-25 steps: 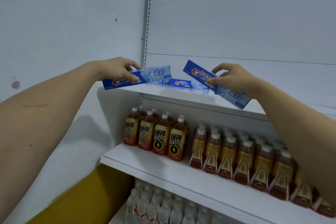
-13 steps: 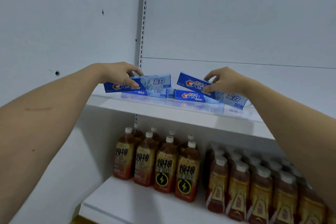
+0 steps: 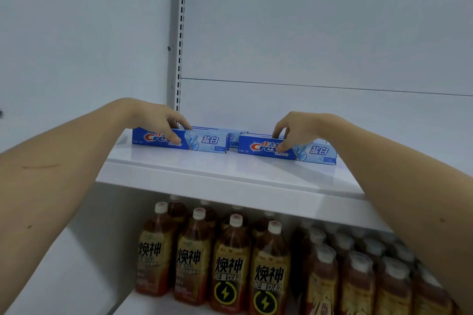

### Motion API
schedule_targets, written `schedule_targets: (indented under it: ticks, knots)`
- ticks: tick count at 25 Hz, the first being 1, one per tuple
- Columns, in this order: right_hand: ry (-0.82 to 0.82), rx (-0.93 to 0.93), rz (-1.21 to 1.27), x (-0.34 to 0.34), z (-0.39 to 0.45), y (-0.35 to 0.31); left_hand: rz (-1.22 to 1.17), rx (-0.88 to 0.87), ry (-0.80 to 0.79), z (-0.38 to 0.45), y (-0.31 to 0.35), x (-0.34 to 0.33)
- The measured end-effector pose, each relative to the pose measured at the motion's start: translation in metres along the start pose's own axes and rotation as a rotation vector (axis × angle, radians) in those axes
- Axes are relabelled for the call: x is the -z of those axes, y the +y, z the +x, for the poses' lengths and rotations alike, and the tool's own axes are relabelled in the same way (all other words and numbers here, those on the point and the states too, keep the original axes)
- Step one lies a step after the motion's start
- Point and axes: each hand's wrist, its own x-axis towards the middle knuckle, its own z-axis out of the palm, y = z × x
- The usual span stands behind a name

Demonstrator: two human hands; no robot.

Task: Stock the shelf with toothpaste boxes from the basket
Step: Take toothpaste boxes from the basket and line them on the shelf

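So the biggest thing here is the white shelving unit, with its back panel [image 3: 320, 33] filling the top half and a slotted metal upright [image 3: 179, 33] running down it left of centre. The upper shelf [image 3: 230, 174] crosses the middle of the shot, and both bare forearms reach up onto it from the bottom corners.

Under it, the lower shelf is packed with drink bottles [image 3: 230, 263]: brown liquid, yellow labels, white caps. The front ones have a lightning bolt logo. The ones further right are blurry, so I can't read those labels.

Up on the upper shelf are the blue toothpaste boxes, lying on their long edge with the printed front facing out. The left box [image 3: 204, 142] sits near the shelf's left end, and the left hand [image 3: 156, 117] holds it from above, thumb on the front face and fingers [image 3: 184, 124] curled over the top to the back. The right box [image 3: 317, 152] sits just beside it, a small gap between the two, a bit closer to the front edge. The right hand [image 3: 297, 128] grips it the same way, thumb pressed on the logo, fingers over the top edge. Behind the gap you can see part of another blue box [image 3: 236, 137], further back.
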Motion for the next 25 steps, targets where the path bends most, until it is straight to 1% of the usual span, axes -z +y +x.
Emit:
schedule_targets:
  ticks: [3, 6, 9, 12, 14, 17, 20, 22, 25]
  knots:
    - [0.004, 0.000, -0.002, -0.002, 0.000, -0.001, -0.026, 0.006, -0.015, 0.000, 0.001, 0.004]
    - [0.027, -0.013, 0.051, 0.001, -0.007, 0.002, -0.054, 0.008, 0.000, -0.009, 0.008, 0.005]
    - [0.124, -0.021, 0.114, 0.007, -0.026, 0.006, -0.068, -0.002, 0.066, -0.027, 0.026, 0.004]
    - [0.240, -0.019, 0.233, 0.013, -0.055, 0.011, -0.094, -0.020, 0.170, -0.058, 0.051, 0.000]
    - [0.294, -0.012, 0.372, 0.014, -0.081, 0.013, -0.153, -0.039, 0.242, -0.084, 0.070, -0.007]
    - [0.350, 0.022, 0.672, 0.013, -0.129, 0.017, -0.278, -0.024, 0.346, -0.130, 0.105, -0.022]
    - [0.334, 0.023, 1.038, 0.011, -0.179, 0.022, -0.498, 0.039, 0.393, -0.176, 0.138, -0.041]
    - [0.289, 0.036, 1.248, 0.006, -0.214, 0.026, -0.651, 0.061, 0.406, -0.202, 0.157, -0.057]
    - [0.261, 0.076, 1.394, -0.007, -0.262, 0.025, -0.840, 0.071, 0.408, -0.236, 0.180, -0.083]
